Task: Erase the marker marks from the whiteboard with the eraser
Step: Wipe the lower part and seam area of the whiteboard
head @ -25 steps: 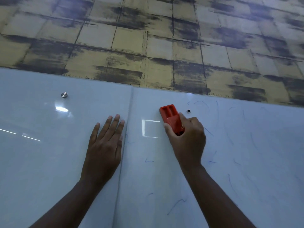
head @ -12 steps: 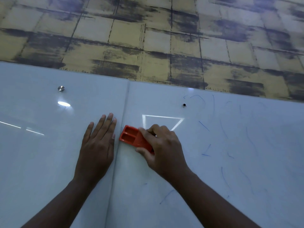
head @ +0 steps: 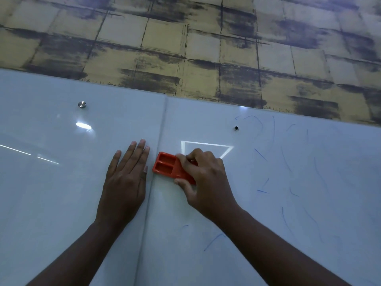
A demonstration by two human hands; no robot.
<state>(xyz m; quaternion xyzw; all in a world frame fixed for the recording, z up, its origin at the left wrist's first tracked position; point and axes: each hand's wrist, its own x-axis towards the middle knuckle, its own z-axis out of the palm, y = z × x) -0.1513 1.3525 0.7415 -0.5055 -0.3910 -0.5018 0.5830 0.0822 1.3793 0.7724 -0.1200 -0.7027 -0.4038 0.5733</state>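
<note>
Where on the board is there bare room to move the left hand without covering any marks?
The left panel is bare: from the left hand out to the metal stud and below it, bordered by the seam. Right of the seam it is crowded: the right hand grips the eraser, and blue marker marks spread over the right side.

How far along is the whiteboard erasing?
Partly done. The whiteboard around the eraser looks wiped. The right hand holds the eraser near the panel seam; the left hand lies flat. Blue marker marks remain to the right and below.
</note>
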